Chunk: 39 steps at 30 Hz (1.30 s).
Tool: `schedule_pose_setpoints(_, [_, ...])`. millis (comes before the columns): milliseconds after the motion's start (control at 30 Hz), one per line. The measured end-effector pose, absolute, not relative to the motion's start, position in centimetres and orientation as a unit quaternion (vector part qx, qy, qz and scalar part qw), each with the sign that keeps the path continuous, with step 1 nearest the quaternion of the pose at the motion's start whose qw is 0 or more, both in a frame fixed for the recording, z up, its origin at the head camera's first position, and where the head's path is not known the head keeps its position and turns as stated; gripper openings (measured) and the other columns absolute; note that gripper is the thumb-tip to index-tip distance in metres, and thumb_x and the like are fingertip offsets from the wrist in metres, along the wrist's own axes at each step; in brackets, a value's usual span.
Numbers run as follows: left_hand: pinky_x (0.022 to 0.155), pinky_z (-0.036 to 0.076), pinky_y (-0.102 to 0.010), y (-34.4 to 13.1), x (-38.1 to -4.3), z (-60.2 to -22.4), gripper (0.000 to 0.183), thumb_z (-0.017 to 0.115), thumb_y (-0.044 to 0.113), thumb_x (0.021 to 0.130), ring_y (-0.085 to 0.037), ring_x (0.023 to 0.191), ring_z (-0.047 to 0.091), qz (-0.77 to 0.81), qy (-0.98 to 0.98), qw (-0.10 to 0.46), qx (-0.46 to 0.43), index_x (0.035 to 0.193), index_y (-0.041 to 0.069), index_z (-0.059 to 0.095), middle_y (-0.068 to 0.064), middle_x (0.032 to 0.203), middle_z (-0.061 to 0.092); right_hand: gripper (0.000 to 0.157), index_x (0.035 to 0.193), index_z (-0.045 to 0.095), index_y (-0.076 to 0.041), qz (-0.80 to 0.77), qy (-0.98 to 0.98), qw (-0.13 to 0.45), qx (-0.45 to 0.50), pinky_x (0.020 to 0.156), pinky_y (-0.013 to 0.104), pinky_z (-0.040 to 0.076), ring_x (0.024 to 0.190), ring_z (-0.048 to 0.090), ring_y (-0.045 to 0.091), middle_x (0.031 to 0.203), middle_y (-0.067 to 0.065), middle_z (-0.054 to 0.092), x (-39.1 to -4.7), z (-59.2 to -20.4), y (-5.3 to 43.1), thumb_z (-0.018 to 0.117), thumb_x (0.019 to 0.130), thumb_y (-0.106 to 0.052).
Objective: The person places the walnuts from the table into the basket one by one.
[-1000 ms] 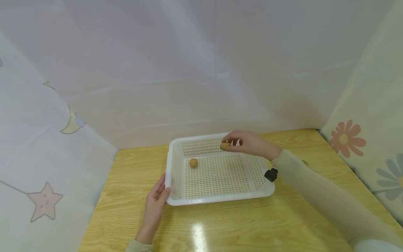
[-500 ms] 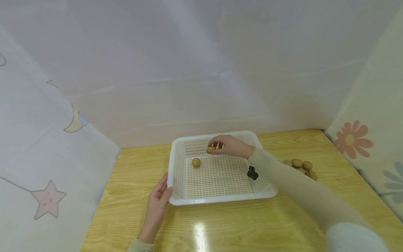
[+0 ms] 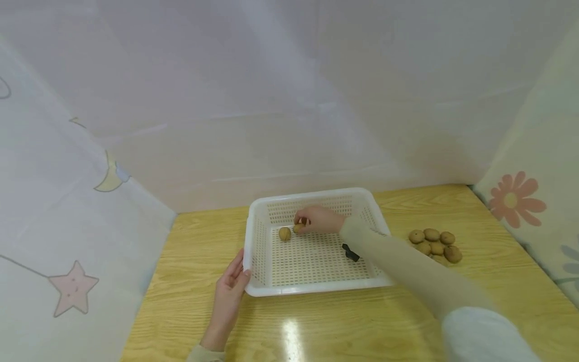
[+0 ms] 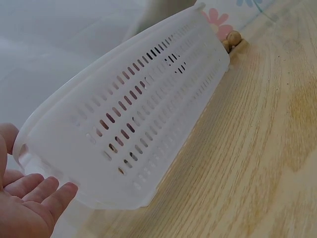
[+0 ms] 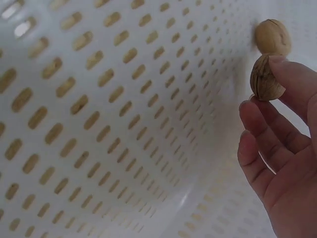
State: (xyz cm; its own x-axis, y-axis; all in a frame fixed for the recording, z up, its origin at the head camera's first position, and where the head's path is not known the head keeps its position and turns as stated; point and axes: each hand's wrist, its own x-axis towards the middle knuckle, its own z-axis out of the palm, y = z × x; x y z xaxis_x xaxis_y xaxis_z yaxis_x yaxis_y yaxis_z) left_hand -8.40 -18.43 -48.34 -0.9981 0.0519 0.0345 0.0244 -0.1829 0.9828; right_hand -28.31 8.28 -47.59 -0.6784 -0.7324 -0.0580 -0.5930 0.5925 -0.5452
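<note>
A white perforated plastic basket sits on the wooden table. At its left end my left hand holds the rim, thumb over the edge and fingers against the outer wall, as the left wrist view also shows. My right hand reaches inside the basket and pinches a walnut between thumb and fingertips, low over the basket floor. Another walnut lies on that floor just left of the pinched one, near the back left corner. Whether the held walnut touches the floor, I cannot tell.
To the right of the basket, several walnuts are grouped on the wooden table. The right forearm partly hides the basket's right end. Pale fabric walls enclose the back and both sides of the table.
My right hand has moved left and down into the basket with the walnut, next to the other one. The grouped walnuts on the right came into view. My left hand keeps its hold.
</note>
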Motion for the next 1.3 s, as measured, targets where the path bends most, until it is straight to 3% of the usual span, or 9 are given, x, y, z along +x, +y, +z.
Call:
schedule_pose_setpoints(267, [0.102,0.041,-0.037,-18.3,-8.4,-48.3,0.055,0.053,0.012,0.095,-0.028,0.131,0.04,0.768,0.64,0.006,0.026,0.146,0.012,0.031,-0.011,0.147,0.035,0.02,0.104,0.064,-0.024,-0.204,0.897,0.161,-0.357,0.073,0.023,0.051,0.083,0.055,0.005,0.09,-0.012,0.06,-28.6,-48.7,7.8,0.068,0.085,-0.03])
schedule_pose_setpoints(600, [0.101,0.043,-0.032,-18.4,-8.4,-48.3,0.054,0.053,0.011,0.095,-0.029,0.13,0.04,0.766,0.643,0.003,0.021,0.145,0.013,0.033,-0.011,0.146,0.037,0.03,0.115,0.062,-0.011,-0.225,0.885,0.16,-0.374,0.079,0.034,0.051,0.093,0.058,0.02,0.105,0.005,0.063,-27.2,-46.3,8.4,0.065,0.089,-0.025])
schedule_pose_setpoints(833, [0.102,0.041,-0.035,-18.5,-8.2,-48.3,0.055,0.053,0.013,0.095,-0.03,0.131,0.039,0.763,0.646,0.004,0.027,0.145,0.012,0.032,-0.011,0.145,0.038,0.025,0.114,0.063,-0.015,-0.235,0.884,0.144,-0.378,0.074,0.028,0.05,0.085,0.055,0.012,0.103,-0.001,0.062,-26.3,-43.7,10.2,0.064,0.09,-0.021])
schedule_pose_setpoints(1133, [0.102,0.041,-0.034,-18.4,-8.3,-48.4,0.056,0.055,0.014,0.094,-0.028,0.131,0.04,0.766,0.642,0.004,0.024,0.145,0.012,0.032,-0.011,0.146,0.037,0.023,0.114,0.063,-0.022,-0.248,0.883,0.107,-0.383,0.078,0.026,0.052,0.088,0.058,0.006,0.108,-0.01,0.061,-24.6,-40.4,13.9,0.062,0.091,-0.027])
schedule_pose_setpoints(1300, [0.102,0.041,-0.033,-18.4,-8.3,-48.4,0.055,0.054,0.012,0.094,-0.028,0.13,0.04,0.767,0.641,0.001,0.022,0.145,0.012,0.033,-0.011,0.146,0.037,0.023,0.112,0.065,-0.017,-0.255,0.88,0.076,-0.394,0.077,0.031,0.054,0.086,0.059,0.007,0.107,-0.001,0.065,-23.4,-39.2,16.1,0.064,0.09,-0.023])
